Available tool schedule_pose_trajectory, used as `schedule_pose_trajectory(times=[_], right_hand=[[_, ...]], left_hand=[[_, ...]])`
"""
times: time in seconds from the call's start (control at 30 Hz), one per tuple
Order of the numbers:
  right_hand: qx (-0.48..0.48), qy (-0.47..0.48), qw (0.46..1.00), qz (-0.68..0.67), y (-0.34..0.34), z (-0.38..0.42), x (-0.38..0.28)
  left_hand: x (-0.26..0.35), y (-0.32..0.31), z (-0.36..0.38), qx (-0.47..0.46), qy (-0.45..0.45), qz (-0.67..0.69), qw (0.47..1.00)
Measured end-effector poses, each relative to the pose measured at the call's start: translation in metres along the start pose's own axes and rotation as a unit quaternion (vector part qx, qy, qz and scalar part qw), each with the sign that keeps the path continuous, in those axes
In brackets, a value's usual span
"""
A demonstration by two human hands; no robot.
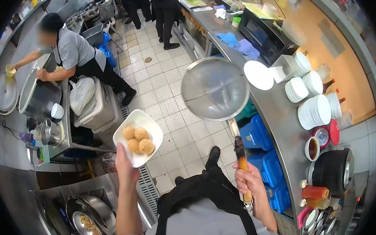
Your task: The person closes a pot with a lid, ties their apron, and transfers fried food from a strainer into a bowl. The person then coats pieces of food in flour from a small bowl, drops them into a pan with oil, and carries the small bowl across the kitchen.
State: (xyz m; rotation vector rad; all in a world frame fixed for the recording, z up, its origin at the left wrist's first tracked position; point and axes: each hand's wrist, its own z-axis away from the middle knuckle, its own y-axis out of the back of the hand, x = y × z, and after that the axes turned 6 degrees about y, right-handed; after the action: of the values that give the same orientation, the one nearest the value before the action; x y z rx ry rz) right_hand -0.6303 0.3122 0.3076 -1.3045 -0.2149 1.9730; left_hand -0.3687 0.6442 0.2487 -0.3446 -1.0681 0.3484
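My left hand point(127, 163) grips the lower edge of a white square bowl point(154, 130), which holds several round golden-brown balls point(141, 134). In my right hand point(249, 181) is the wooden handle of a large round mesh strainer point(215, 89), with my fingers wrapped round it. The strainer is held out over the floor, up and to the right of the bowl, and nothing shows in its mesh. Bowl and strainer are apart.
A steel counter point(277, 131) on the right bears plate stacks point(314, 112), a black pot point(331, 169) and sauce bottles point(314, 192). Blue bins point(256, 132) stand under it. At left a co-worker point(78, 50) leans over a big pot point(43, 95). Pans point(89, 210) lie lower left.
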Motion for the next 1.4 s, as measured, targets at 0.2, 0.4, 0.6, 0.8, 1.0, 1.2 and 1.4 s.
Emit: schedule_pose_trajectory(times=[0.2, 0.4, 0.6, 0.8, 1.0, 1.2, 1.4], right_hand=[[0.058, 0.062, 0.996, -0.009, 0.072, -0.024, -0.063], [0.097, 0.085, 0.991, 0.012, 0.136, -0.067, -0.138], [0.139, 0.076, 0.987, -0.003, 0.146, -0.105, -0.17], [0.188, 0.074, 0.979, -0.013, 0.127, -0.157, -0.18], [0.319, 0.091, 0.941, 0.059, 0.081, -0.217, -0.179], [0.346, 0.062, 0.936, -0.017, 0.022, -0.253, -0.224], [0.411, -0.03, 0.909, 0.061, 0.002, -0.288, -0.264]], left_hand=[[-0.024, -0.145, -0.07, 0.008, 0.051, -0.133, 0.99], [-0.056, -0.269, -0.151, -0.036, 0.069, -0.192, 0.978], [-0.076, -0.367, -0.254, -0.137, 0.109, -0.172, 0.969], [-0.096, -0.482, -0.415, -0.206, 0.153, -0.115, 0.96], [-0.138, -0.601, -0.585, -0.213, 0.16, -0.078, 0.961], [-0.177, -0.677, -0.7, -0.171, 0.182, -0.113, 0.962], [-0.191, -0.719, -0.738, -0.148, 0.183, -0.102, 0.967]])
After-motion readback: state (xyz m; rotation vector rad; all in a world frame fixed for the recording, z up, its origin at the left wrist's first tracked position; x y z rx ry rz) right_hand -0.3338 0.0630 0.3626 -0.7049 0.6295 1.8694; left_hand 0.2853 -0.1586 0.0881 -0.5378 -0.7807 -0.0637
